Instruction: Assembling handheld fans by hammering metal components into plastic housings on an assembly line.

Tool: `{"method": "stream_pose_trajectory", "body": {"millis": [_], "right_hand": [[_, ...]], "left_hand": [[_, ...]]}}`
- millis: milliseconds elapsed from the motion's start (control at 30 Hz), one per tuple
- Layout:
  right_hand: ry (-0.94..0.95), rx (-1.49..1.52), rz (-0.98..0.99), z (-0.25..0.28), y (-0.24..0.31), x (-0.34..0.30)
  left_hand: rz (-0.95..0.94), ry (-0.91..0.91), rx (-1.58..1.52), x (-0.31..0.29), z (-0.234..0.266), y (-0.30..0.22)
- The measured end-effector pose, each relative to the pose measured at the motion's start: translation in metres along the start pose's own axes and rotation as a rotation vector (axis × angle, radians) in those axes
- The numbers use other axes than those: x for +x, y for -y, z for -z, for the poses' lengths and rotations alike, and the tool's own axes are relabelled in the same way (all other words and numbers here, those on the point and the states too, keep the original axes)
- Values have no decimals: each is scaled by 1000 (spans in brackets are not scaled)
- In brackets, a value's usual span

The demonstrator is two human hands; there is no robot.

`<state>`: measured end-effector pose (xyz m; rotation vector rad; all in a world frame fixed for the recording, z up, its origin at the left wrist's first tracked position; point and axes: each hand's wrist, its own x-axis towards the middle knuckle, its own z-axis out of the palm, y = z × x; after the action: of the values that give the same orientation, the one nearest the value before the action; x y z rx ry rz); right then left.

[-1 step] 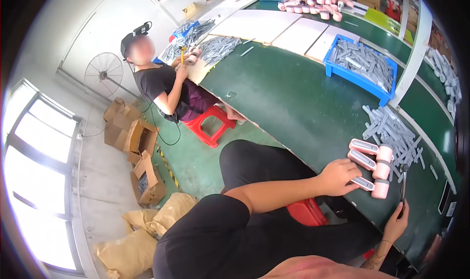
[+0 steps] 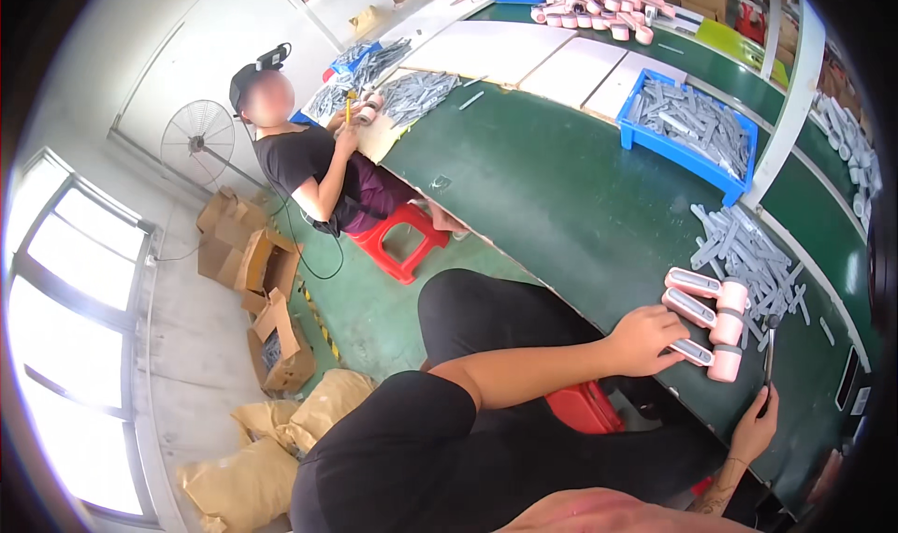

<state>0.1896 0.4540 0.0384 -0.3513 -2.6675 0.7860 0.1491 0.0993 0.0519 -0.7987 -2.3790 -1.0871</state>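
Observation:
My left hand (image 2: 644, 340) is closed round the grey-inlaid handle of a pink hammer-shaped handheld device (image 2: 725, 363), whose round head lies on the green table. Beyond it, two more such devices lie side by side: a middle pink device (image 2: 725, 325) and a far pink device (image 2: 731, 295). To the right, my right hand (image 2: 754, 430) grips the slim handle of a small hammer (image 2: 771, 346). The hammer's dark round head rests by the edge of a heap of grey plastic strips (image 2: 748, 252), close to the pink heads.
A blue crate (image 2: 687, 126) of grey strips stands beyond the heap on the green table (image 2: 524, 196). A white post (image 2: 793, 103) rises beside it. Across the table a co-worker (image 2: 304, 159) sits on a red stool (image 2: 402, 238). Pink devices (image 2: 599, 5) are piled at the far end.

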Motion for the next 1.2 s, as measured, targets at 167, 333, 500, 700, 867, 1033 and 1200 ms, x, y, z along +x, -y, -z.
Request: {"method": "stream_pose_trajectory", "body": {"millis": [167, 333, 500, 700, 867, 1033, 1200], "right_hand": [[-66, -27, 27, -1, -7, 7], [-200, -177, 78, 6, -7, 10], [-247, -173, 204, -4, 29, 14], [-280, -218, 164, 7, 25, 8], [-278, -189, 158, 3, 34, 7], [-295, -215, 160, 3, 35, 10], [-268, -250, 133, 1, 33, 11]], "left_hand": [[19, -36, -32, 6, -7, 4], [-22, -157, -19, 17, -8, 5], [61, -201, -45, 23, 21, 33], [295, -99, -39, 101, 24, 111], [158, 96, 72, 166, 5, 150], [95, 244, 328, 187, -6, 158], [269, 164, 70, 156, -5, 142]]}}
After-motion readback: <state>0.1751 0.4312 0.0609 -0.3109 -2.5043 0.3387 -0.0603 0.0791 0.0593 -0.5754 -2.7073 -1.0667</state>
